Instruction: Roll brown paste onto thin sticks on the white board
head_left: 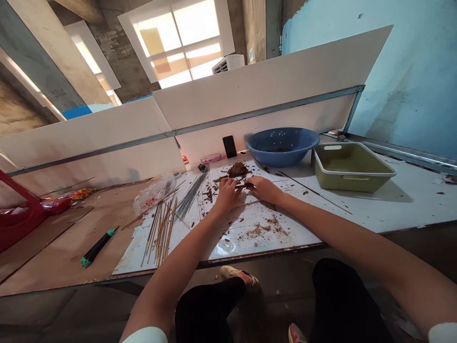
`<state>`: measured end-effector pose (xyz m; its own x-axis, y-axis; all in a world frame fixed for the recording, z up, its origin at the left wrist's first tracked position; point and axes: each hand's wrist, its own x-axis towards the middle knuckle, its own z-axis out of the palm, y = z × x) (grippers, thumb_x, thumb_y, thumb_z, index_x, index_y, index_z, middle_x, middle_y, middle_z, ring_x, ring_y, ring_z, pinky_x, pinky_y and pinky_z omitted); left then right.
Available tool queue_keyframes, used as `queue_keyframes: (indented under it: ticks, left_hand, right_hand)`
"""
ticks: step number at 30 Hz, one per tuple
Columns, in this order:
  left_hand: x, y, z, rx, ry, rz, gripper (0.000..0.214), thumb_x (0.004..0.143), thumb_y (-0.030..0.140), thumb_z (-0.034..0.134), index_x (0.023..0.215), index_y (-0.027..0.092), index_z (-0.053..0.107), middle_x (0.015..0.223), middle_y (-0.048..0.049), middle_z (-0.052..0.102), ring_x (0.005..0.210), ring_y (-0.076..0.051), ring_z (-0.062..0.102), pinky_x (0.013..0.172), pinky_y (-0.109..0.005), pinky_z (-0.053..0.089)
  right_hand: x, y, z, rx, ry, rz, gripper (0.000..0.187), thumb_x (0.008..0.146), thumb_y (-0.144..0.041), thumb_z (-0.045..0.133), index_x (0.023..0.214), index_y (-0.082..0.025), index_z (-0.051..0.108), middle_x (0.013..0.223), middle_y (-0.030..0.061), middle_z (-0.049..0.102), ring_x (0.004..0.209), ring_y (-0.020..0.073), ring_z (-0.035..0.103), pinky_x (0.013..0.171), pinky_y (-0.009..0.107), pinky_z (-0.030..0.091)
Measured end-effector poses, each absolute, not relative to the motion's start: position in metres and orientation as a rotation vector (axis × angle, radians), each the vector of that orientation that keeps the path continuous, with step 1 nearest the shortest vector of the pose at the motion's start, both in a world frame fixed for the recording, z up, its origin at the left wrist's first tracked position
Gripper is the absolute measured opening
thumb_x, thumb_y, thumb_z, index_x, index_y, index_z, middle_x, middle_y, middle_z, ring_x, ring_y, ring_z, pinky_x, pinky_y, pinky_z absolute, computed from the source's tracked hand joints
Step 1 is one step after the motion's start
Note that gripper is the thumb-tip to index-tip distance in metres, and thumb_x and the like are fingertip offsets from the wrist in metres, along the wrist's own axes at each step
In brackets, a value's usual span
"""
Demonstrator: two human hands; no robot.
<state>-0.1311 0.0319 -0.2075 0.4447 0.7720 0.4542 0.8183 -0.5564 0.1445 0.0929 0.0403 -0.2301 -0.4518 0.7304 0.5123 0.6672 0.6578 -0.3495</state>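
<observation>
Work looks midway: the left hand (228, 191) and right hand (264, 189) have fingers curled closed around a dark brown piece (243, 186) over the white surface (424, 199); a brown lump (238, 169) remains just beyond.

From where I watch, I can read no word, number, brand or sign. The clear plastic bag (153, 194) on the surface (307, 216) bears red marks, but they are too small and smeared for me to tell as letters. The bright red and yellow wrapping (81, 194) at the far left shows only patches of colour to me. On the pinkish clear bottle (212, 158) lying by the partition (203, 143), I can make out no lettering, and the upright phone's (229, 146) face looks plain black.
</observation>
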Motion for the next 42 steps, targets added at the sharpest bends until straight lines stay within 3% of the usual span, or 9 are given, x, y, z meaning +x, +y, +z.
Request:
queue_keyframes:
  ticks: [7,14,19,23,27,32,34,38,42]
  left_hand:
    - [-0.13,0.027,-0.203,-2.615,-1.428,-0.626,0.022,0.114,0.033,0.064,0.122,0.024,0.082,0.122,-0.0109,0.081,0.127,-0.034,0.061,0.114,-0.049,0.047]
    - [-0.129,0.032,-0.209,-2.586,-1.425,-0.632,0.03,0.117,0.029,0.056,0.101,0.022,0.081,0.111,-0.0129,0.08,0.118,-0.034,0.063,0.106,-0.049,0.049]
    - [-0.131,0.036,-0.212,-2.543,-1.365,-0.847,0.01,0.109,0.023,0.07,0.108,0.024,0.08,0.115,-0.0114,0.077,0.124,-0.035,0.06,0.109,-0.049,0.051]
    - [-0.133,0.04,-0.214,-2.49,-1.396,-0.872,0.021,0.112,0.024,0.064,0.097,0.025,0.08,0.114,-0.0127,0.077,0.123,-0.036,0.06,0.11,-0.054,0.052]
    - [-0.133,0.041,-0.216,-2.516,-1.395,-0.909,0.008,0.107,0.022,0.072,0.104,0.025,0.079,0.113,-0.0116,0.078,0.125,-0.037,0.061,0.11,-0.053,0.052]
    - [-0.135,0.042,-0.217,-2.488,-1.38,-0.914,0.026,0.113,0.02,0.058,0.096,0.023,0.076,0.109,-0.0131,0.076,0.119,-0.035,0.062,0.108,-0.052,0.052]
    - [-0.136,0.044,-0.217,-2.499,-1.378,-0.919,0.024,0.111,0.018,0.059,0.095,0.023,0.076,0.11,-0.0131,0.076,0.118,-0.035,0.062,0.107,-0.051,0.053]
    - [-0.136,0.046,-0.219,-2.53,-1.372,-0.95,0.008,0.106,0.018,0.07,0.103,0.023,0.075,0.113,-0.0127,0.078,0.12,-0.036,0.062,0.107,-0.051,0.053]
    - [-0.135,0.046,-0.22,-2.596,-1.359,-0.908,0.006,0.107,0.02,0.07,0.108,0.023,0.075,0.11,-0.0105,0.08,0.116,-0.034,0.065,0.104,-0.049,0.054]
  right_hand:
    - [0.09,0.035,-0.23,-1.013,-2.277,0.134,0.035,0.111,-0.028,0.067,0.144,-0.021,0.074,0.142,0.0158,0.079,0.132,0.0327,0.073,0.114,0.046,0.056]
    - [0.089,0.04,-0.23,-1.07,-2.337,0.053,0.02,0.117,-0.029,0.061,0.117,-0.021,0.079,0.113,0.0133,0.082,0.111,0.0302,0.076,0.098,0.039,0.057]
    - [0.088,0.038,-0.231,-0.986,-2.219,0.042,0.014,0.113,-0.02,0.064,0.122,-0.022,0.074,0.12,0.0121,0.079,0.111,0.0298,0.074,0.096,0.039,0.056]
    - [0.088,0.038,-0.231,-1.021,-2.218,0.057,0.012,0.115,-0.021,0.063,0.115,-0.023,0.075,0.113,0.0117,0.081,0.107,0.0296,0.075,0.096,0.039,0.057]
    - [0.089,0.04,-0.231,-1.033,-2.192,0.063,0.015,0.107,-0.013,0.07,0.118,-0.022,0.075,0.117,0.0109,0.081,0.112,0.0297,0.075,0.098,0.039,0.057]
    - [0.089,0.041,-0.231,-1.057,-2.187,0.069,0.01,0.113,-0.02,0.066,0.113,-0.023,0.076,0.113,0.0111,0.082,0.109,0.0288,0.076,0.098,0.039,0.057]
    - [0.089,0.041,-0.232,-1.046,-2.188,0.069,0.01,0.111,-0.018,0.067,0.114,-0.023,0.075,0.114,0.0105,0.082,0.11,0.0286,0.076,0.097,0.038,0.057]
    - [0.091,0.041,-0.234,-1.032,-2.168,0.076,0.023,0.103,-0.007,0.068,0.118,-0.023,0.072,0.117,0.0088,0.08,0.108,0.0272,0.075,0.095,0.037,0.057]
    - [0.095,0.042,-0.234,-1.028,-2.164,0.084,0.025,0.102,-0.007,0.069,0.121,-0.024,0.071,0.12,0.009,0.079,0.108,0.0275,0.076,0.094,0.037,0.058]
